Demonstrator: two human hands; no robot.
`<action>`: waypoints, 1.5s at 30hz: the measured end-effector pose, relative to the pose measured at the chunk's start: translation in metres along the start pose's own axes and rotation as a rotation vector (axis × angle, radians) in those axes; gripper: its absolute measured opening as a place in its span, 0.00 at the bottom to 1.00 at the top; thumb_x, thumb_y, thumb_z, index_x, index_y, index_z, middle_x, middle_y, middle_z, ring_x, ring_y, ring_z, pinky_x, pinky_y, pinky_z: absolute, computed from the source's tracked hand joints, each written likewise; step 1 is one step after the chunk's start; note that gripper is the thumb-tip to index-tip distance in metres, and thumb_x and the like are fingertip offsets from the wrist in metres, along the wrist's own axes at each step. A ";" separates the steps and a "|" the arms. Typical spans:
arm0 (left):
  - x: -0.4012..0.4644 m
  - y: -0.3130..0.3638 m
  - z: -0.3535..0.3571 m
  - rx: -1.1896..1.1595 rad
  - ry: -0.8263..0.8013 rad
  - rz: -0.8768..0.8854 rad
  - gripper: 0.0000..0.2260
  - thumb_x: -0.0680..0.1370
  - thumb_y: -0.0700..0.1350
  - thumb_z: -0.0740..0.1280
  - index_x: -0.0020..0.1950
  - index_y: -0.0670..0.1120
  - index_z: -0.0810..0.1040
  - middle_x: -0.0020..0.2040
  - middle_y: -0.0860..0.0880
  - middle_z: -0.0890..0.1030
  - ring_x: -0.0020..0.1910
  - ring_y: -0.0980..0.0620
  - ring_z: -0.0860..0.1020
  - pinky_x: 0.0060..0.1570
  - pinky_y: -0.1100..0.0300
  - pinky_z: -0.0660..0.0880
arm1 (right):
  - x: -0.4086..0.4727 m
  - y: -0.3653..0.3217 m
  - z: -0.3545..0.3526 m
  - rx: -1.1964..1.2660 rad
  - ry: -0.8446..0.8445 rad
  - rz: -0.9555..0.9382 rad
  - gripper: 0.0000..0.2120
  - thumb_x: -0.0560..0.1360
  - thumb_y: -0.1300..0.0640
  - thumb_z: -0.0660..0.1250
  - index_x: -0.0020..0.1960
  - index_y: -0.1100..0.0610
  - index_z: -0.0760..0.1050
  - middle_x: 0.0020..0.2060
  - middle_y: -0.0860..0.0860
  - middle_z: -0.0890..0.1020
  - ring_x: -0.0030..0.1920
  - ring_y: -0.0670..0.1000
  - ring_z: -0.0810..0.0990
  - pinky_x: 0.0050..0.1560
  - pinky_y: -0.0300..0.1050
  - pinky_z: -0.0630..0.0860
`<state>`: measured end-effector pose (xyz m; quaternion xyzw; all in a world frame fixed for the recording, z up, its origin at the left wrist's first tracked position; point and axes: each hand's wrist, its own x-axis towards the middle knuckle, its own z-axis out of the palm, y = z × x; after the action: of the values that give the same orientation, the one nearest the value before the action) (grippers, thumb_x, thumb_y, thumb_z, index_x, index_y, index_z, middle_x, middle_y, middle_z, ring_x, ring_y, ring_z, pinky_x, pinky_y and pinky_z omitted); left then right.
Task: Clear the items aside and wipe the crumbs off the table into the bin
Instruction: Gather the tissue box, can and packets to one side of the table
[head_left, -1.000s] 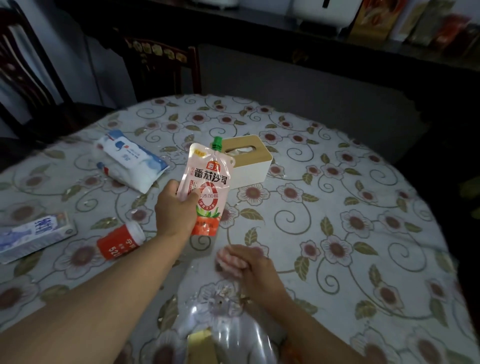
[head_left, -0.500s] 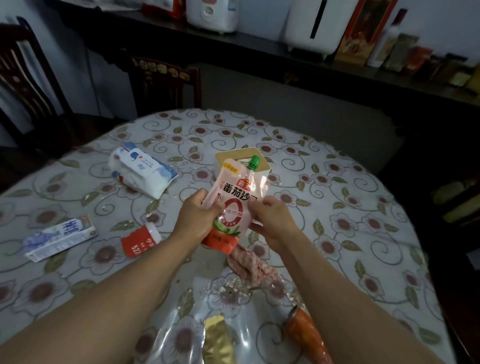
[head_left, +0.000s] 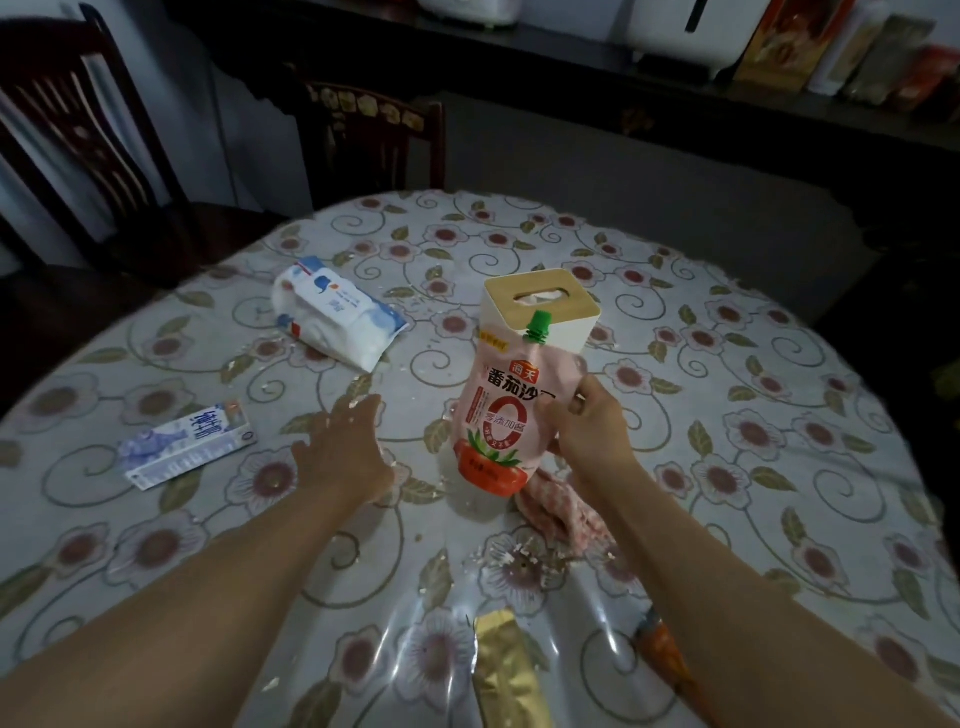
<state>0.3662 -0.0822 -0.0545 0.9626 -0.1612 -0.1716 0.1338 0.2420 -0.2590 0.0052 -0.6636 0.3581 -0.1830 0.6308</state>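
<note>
A pink tomato-sauce pouch (head_left: 498, 415) with a green cap stands upright over the floral table (head_left: 727, 415). My right hand (head_left: 589, 428) grips its right edge. My left hand (head_left: 343, 452) hovers low over the cloth left of the pouch, fingers spread and holding nothing. A pink checked cloth (head_left: 563, 517) lies bunched under my right wrist. Crumbs (head_left: 519, 558) are scattered just in front of it, with more specks around the table's middle. No bin is in view.
Behind the pouch stands a white tissue box (head_left: 540, 306). A wet-wipes pack (head_left: 337, 312) and a milk carton (head_left: 187, 441) lie to the left. Near me lie a gold packet (head_left: 509, 670) and an orange wrapper (head_left: 665, 649). Dark chairs (head_left: 363, 140) stand at the far side.
The pouch passed from my left hand to my right. My left hand let go and moved left, low over the table. The small red bottle is now hidden.
</note>
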 end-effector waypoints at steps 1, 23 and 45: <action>0.003 -0.006 0.006 0.034 0.008 0.000 0.34 0.71 0.51 0.70 0.73 0.56 0.57 0.72 0.46 0.63 0.72 0.41 0.61 0.67 0.42 0.64 | 0.001 0.002 0.001 -0.019 -0.003 -0.013 0.13 0.73 0.69 0.62 0.53 0.55 0.72 0.46 0.60 0.82 0.47 0.58 0.82 0.48 0.60 0.81; -0.016 0.121 0.003 0.008 0.185 0.306 0.31 0.68 0.56 0.73 0.66 0.43 0.70 0.61 0.43 0.75 0.63 0.43 0.71 0.55 0.50 0.73 | -0.001 -0.003 -0.097 -0.087 0.215 -0.017 0.18 0.74 0.66 0.63 0.62 0.56 0.70 0.48 0.54 0.81 0.46 0.53 0.81 0.45 0.52 0.81; 0.024 0.431 0.147 -0.234 -0.038 0.498 0.32 0.70 0.47 0.74 0.70 0.44 0.66 0.66 0.45 0.72 0.66 0.46 0.70 0.60 0.54 0.71 | 0.154 0.057 -0.319 -0.208 0.629 0.029 0.07 0.77 0.68 0.58 0.52 0.59 0.69 0.41 0.51 0.76 0.43 0.52 0.77 0.39 0.40 0.74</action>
<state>0.2191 -0.5140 -0.0596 0.8680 -0.3743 -0.1688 0.2791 0.1109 -0.5899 -0.0383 -0.6301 0.5615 -0.3325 0.4208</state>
